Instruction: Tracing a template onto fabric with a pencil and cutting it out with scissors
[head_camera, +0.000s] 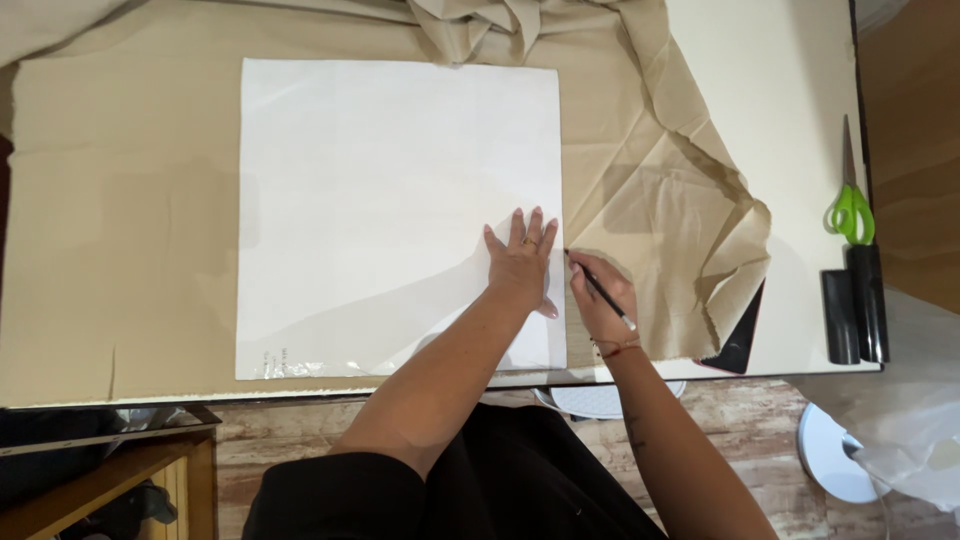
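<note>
Here, left hand (522, 262) spread on white sheet (390, 200), right hand (600, 300) pinching pencil (600, 290) over beige cloth (120, 230).

Left hand (522, 268) lies flat, palm down, fingers extended and slightly spread, pointing away from the body; a ring shows on one finger. The left forearm runs diagonally up from the lower left. Right hand (600, 295) sits just beside it, fingers curled in a writing grip, knuckles up. A red thread circles the right wrist; the right forearm rises from the lower right.
</note>
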